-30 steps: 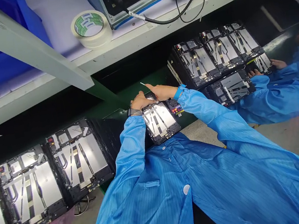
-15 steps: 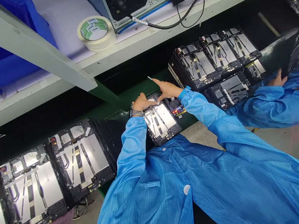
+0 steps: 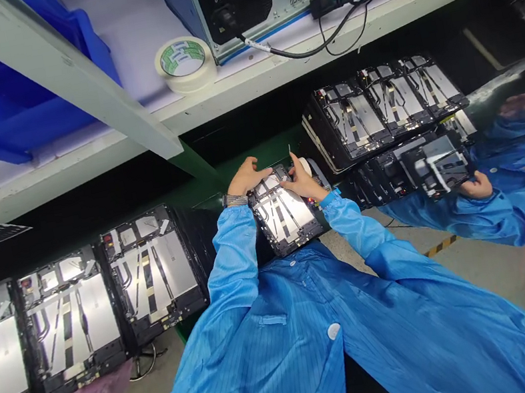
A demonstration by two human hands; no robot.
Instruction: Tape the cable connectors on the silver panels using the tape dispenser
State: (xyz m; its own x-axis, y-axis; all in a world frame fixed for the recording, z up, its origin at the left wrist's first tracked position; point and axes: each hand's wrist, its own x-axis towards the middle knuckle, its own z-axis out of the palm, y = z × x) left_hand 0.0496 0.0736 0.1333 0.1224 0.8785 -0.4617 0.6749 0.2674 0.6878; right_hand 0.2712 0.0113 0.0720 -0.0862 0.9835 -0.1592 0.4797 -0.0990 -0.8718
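Left hand (image 3: 249, 176) spread on top edge of open tablet housing (image 3: 282, 216) | right hand (image 3: 303, 180) pinches thin white strip (image 3: 289, 149) | co-worker's hand (image 3: 478, 185) grips another housing (image 3: 434, 165)

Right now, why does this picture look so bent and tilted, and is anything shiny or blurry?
In the head view, the wide lens slants the white shelf edge and stretches the blue sleeve; glare whitens the silver panels; the area around the co-worker's head is smeared and unclear.
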